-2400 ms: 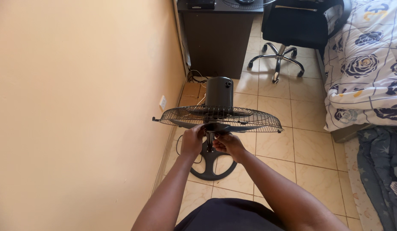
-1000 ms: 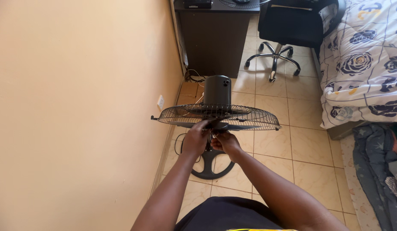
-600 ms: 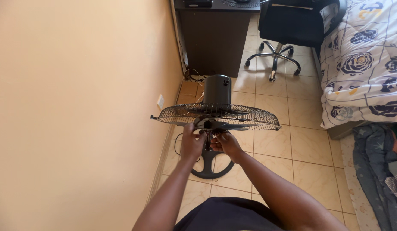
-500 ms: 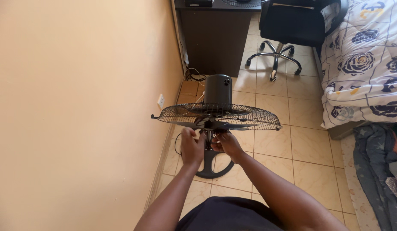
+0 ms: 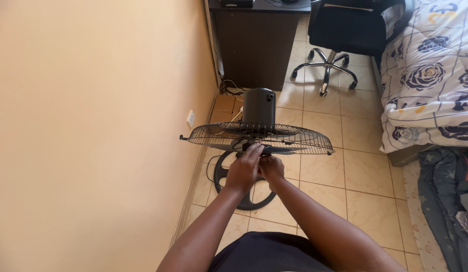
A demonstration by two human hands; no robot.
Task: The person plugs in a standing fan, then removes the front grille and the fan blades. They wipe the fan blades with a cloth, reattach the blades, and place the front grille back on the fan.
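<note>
A black pedestal fan stands by the wall, with its round wire rear guard (image 5: 294,139) seen edge-on and the dark motor housing (image 5: 259,107) behind it. My left hand (image 5: 244,168) reaches to the hub at the guard's centre, fingers curled on a small black part there. My right hand (image 5: 271,167) presses in beside it, fingers closed at the same hub. What exactly each hand pinches is hidden by the fingers. The fan's round black base (image 5: 244,199) rests on the tiled floor below my hands.
A beige wall (image 5: 93,126) runs along the left, with a white socket (image 5: 191,118) low on it and cables near the desk. A dark desk (image 5: 256,40) and a black swivel chair (image 5: 345,30) stand ahead. A bed with a flowered cover (image 5: 435,75) is at right.
My hands have stayed at the fan's hub, shifting slightly; the left hand now sits higher over the centre. The guard has wobbled only a little.
</note>
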